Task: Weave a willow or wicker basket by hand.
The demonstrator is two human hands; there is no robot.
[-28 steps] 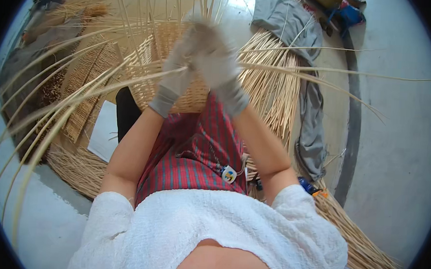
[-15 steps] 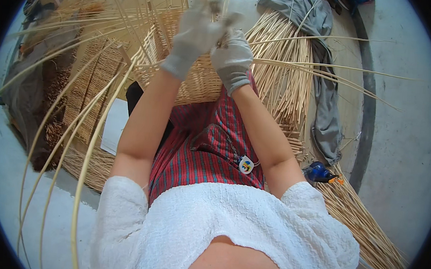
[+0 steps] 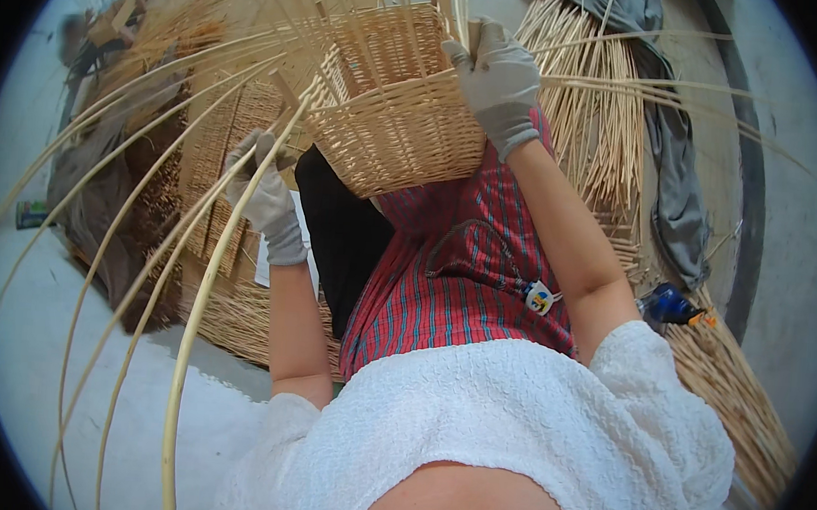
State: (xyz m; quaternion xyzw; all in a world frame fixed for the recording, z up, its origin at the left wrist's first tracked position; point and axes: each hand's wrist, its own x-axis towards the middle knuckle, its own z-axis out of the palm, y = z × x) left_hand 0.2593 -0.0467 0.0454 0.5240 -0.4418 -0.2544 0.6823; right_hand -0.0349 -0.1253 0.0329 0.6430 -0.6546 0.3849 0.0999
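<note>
A square pale wicker basket [image 3: 397, 142], with long stakes rising and splaying outward, rests over my lap on the red striped apron [image 3: 438, 304]. My right hand [image 3: 498, 83], in a grey-and-white glove, is closed at the basket's upper right corner, around the rim and upright stakes. Out to the left, lower than the rim, my gloved left hand [image 3: 261, 190] has bent fingers on the long flexible canes [image 3: 209, 280] that arch from the basket's left side toward me.
Bundled reeds [image 3: 584, 135] lie at the right beside grey cloth [image 3: 677, 215], with a blue-and-orange tool [image 3: 672, 304] and more reeds [image 3: 732, 396] lower down. Flat woven pieces [image 3: 211, 154] and dark cloth [image 3: 90, 189] lie at the left.
My left hand has left the upper rim and moved down and left onto the long canes. My right hand stays at the corner; basket and right hand appear farther right in view.
</note>
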